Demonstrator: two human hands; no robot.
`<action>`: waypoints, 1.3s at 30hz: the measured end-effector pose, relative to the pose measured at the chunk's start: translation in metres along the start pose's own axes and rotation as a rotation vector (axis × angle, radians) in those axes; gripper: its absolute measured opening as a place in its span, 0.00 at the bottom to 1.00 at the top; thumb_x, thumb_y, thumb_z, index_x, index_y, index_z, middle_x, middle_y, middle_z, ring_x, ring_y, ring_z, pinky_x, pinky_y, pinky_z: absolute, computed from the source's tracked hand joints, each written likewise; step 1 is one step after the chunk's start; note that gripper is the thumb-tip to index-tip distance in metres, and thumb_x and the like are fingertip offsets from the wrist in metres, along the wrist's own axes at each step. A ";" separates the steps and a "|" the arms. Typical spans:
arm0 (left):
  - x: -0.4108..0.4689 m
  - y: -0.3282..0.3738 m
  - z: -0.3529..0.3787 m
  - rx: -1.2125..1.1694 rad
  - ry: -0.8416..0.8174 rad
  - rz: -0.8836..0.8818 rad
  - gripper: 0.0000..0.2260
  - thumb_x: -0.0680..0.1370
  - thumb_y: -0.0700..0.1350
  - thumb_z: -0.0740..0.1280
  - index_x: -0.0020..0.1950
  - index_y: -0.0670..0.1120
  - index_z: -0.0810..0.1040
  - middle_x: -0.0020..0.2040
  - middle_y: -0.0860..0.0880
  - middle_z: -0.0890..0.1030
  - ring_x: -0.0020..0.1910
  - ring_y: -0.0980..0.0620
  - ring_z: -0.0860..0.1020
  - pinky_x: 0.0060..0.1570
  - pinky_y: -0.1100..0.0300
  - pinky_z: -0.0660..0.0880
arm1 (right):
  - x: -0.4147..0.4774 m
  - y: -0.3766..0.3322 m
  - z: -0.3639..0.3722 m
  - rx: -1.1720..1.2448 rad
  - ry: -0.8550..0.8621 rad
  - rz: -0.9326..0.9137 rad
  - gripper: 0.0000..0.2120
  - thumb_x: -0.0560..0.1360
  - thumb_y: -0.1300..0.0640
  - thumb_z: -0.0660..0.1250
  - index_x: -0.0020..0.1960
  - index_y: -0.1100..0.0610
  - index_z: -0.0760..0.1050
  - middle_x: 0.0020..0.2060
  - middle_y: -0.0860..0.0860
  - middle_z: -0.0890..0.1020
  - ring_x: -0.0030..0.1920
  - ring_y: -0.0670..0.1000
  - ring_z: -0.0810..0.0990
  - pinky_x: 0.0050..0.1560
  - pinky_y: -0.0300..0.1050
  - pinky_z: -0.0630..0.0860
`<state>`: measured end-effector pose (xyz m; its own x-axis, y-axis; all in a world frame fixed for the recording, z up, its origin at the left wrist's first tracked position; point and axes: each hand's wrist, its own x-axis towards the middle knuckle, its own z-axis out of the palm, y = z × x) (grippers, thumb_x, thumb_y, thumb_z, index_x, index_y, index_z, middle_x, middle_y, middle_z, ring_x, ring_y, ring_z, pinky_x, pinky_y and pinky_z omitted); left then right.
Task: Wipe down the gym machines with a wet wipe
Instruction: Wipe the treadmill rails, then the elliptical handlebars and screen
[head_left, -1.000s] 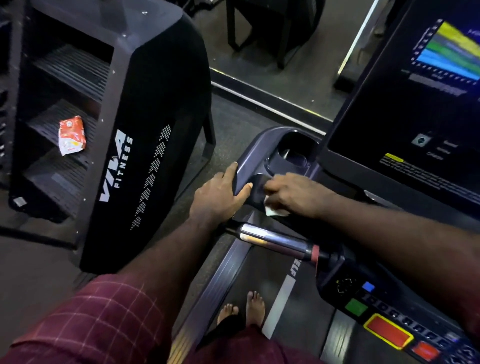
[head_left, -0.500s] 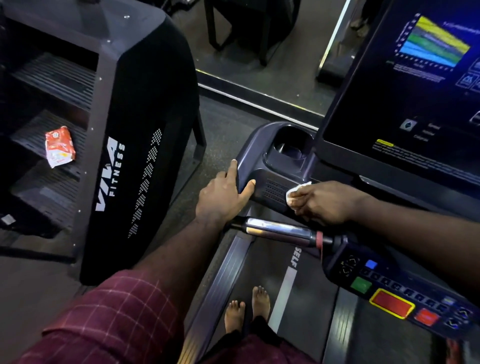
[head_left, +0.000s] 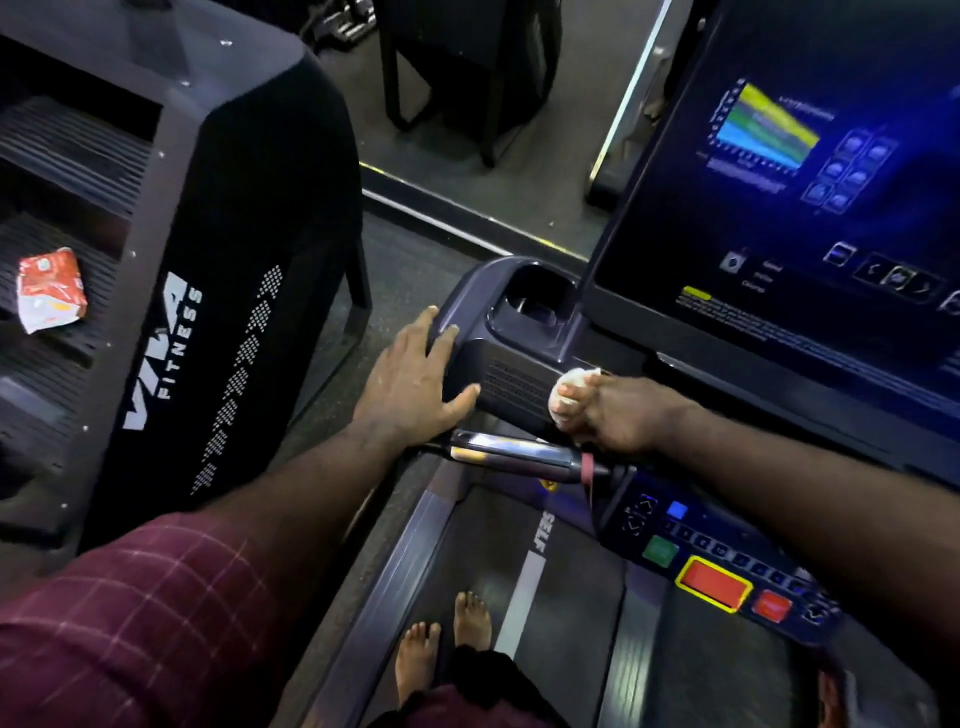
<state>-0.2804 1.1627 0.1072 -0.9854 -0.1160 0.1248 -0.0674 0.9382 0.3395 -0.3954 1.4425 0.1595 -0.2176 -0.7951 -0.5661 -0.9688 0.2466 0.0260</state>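
We judge the job barely underway: our right hand (head_left: 618, 410) grips the balled wet wipe (head_left: 569, 387) against the treadmill (head_left: 514, 376) just below its cup holder (head_left: 535, 299), our left hand (head_left: 410, 384) rests flat left of it, and the screen (head_left: 779, 234) and buttons (head_left: 714, 587) seemingly await wiping.

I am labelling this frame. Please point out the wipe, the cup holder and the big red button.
wipe (head_left: 574, 376): head view, bunched white top.
cup holder (head_left: 537, 304): head view, inner wall.
big red button (head_left: 714, 584): head view, red face.
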 end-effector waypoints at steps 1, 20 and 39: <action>-0.004 0.001 0.000 0.033 -0.033 0.054 0.42 0.76 0.71 0.58 0.82 0.46 0.63 0.84 0.40 0.54 0.82 0.40 0.57 0.77 0.38 0.64 | -0.011 -0.006 -0.006 -0.101 -0.023 0.085 0.14 0.77 0.40 0.59 0.54 0.45 0.78 0.56 0.52 0.82 0.58 0.58 0.83 0.55 0.51 0.79; -0.036 0.010 0.000 0.185 -0.202 0.301 0.49 0.66 0.83 0.59 0.79 0.52 0.68 0.83 0.48 0.61 0.83 0.48 0.55 0.80 0.30 0.46 | -0.031 -0.081 -0.035 0.251 -0.154 0.712 0.16 0.78 0.50 0.66 0.63 0.55 0.79 0.64 0.55 0.77 0.61 0.59 0.81 0.59 0.54 0.80; -0.029 0.017 -0.005 0.263 -0.242 0.314 0.42 0.69 0.80 0.59 0.72 0.53 0.74 0.79 0.50 0.67 0.81 0.50 0.60 0.78 0.28 0.48 | -0.066 -0.158 0.012 0.606 0.505 0.931 0.37 0.80 0.65 0.64 0.83 0.45 0.52 0.78 0.46 0.65 0.74 0.54 0.70 0.58 0.55 0.77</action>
<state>-0.2524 1.1801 0.1135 -0.9705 0.2365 -0.0477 0.2330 0.9700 0.0686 -0.2265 1.4624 0.1825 -0.9516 -0.2691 -0.1486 -0.2348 0.9483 -0.2135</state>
